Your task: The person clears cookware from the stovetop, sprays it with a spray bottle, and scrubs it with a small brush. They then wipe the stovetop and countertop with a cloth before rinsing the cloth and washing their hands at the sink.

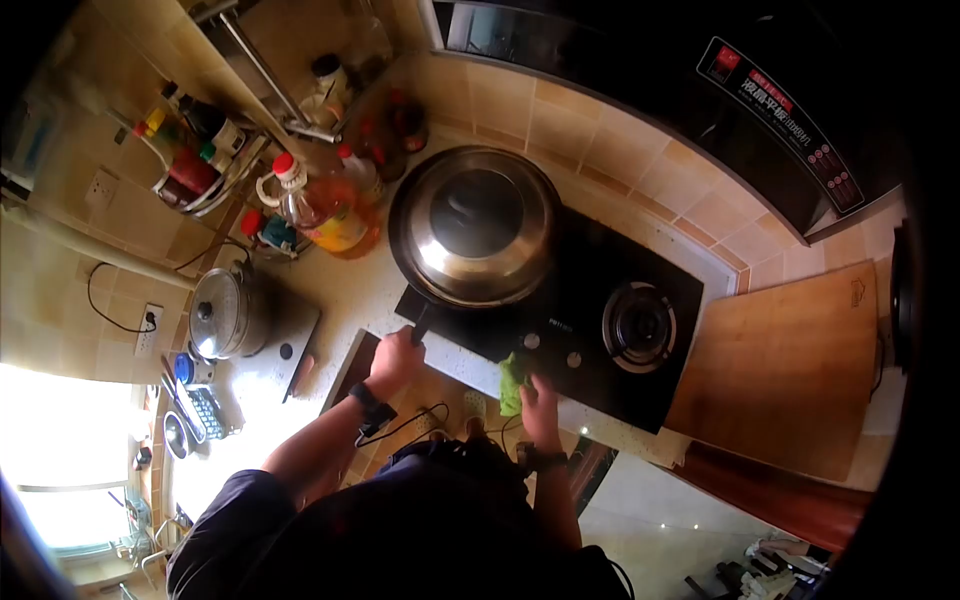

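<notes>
My left hand [395,357] is closed around the dark handle of a wok [396,240]. The wok sits at the left burner of the black gas stove [585,250], covered by a shiny domed lid [440,245] with a dark knob. In my right hand [539,412] is a green cloth [512,383], held near the stove's front edge and just right of the wok handle. Two control knobs [532,341] lie close to the cloth. The burner under the wok is hidden.
A large oil bottle [325,210] stands left of the wok, by a rack of seasoning bottles [190,160]. Further left is a lidded pot [228,310]. A wooden cutting board [775,370] leans at the right, near the bare right burner [640,325]. A range hood [640,60] hangs above.
</notes>
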Motion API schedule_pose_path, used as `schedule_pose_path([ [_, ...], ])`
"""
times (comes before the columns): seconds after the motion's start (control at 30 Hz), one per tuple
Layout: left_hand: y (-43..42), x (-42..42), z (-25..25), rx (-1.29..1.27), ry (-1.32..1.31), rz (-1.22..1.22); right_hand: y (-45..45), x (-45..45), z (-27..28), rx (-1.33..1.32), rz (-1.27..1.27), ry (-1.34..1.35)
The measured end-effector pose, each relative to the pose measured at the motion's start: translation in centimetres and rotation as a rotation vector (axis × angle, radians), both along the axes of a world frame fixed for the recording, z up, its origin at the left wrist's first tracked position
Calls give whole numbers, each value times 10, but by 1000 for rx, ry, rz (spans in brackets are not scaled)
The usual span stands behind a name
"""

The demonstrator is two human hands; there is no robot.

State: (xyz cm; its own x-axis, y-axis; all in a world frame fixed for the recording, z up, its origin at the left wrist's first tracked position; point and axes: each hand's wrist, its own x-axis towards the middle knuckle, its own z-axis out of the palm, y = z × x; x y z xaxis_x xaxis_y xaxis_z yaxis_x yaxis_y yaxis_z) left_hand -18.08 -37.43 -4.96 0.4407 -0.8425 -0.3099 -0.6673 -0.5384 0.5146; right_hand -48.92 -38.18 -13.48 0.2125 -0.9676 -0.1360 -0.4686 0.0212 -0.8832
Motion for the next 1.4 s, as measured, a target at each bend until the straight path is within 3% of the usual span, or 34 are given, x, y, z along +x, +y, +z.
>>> schedule_pose_path([
  [0.13, -25, -17, -12, 63, -18, -7, -2, 4, -4, -58, 5, -47],
  [0.4, -23, -49, -21, -62, 20, 33, -13, 13, -10, -42, 112, -34],
  [0.63, -20, -45, -23, 66, 110, -59, -23, 48, -14, -26, 350, 20],
  [0.7, -2, -43, -6, -67, 166, -61, -25, 67, -17, 44, 432, -34],
  [0.77, 19, -34, 29, 6, 236, -31, -20, 87, -20, -44, 525, 6],
  [0.87, 85, -14, 34, -153, 175, 131, -12, 123, -24, 28, 690, 163],
  [0.9, 111, -6, 38, -195, 146, 163, -6, 141, -11, 151, 704, -46],
  [0.93, 144, 5, 4, -170, 61, 92, 1, 156, -4, 111, 765, 9],
  [0.97, 170, 10, 18, -95, 71, 218, 6, 169, -1, 67, 820, 60],
  [1.03, 244, 24, -3, -212, 61, 459, 16, 199, -20, 50, 949, 13],
  [1.1, 305, 30, 17, -66, 108, 730, 38, 232, 2, 18, 1001, 62],
  [1.17, 378, 27, -11, -197, 59, 981, 66, 264, 29, 10, 1039, 114],
  [1.23, 439, 26, -15, -267, 63, 1209, 92, 293, 7, -58, 1086, -32],
  [1.33, 514, 32, -16, -359, -33, 1477, 139, 340, -1, -102, 1178, -90],
  [1.4, 556, 45, -15, -425, -273, 1546, 177, 372, 3, -127, 1202, -100],
])
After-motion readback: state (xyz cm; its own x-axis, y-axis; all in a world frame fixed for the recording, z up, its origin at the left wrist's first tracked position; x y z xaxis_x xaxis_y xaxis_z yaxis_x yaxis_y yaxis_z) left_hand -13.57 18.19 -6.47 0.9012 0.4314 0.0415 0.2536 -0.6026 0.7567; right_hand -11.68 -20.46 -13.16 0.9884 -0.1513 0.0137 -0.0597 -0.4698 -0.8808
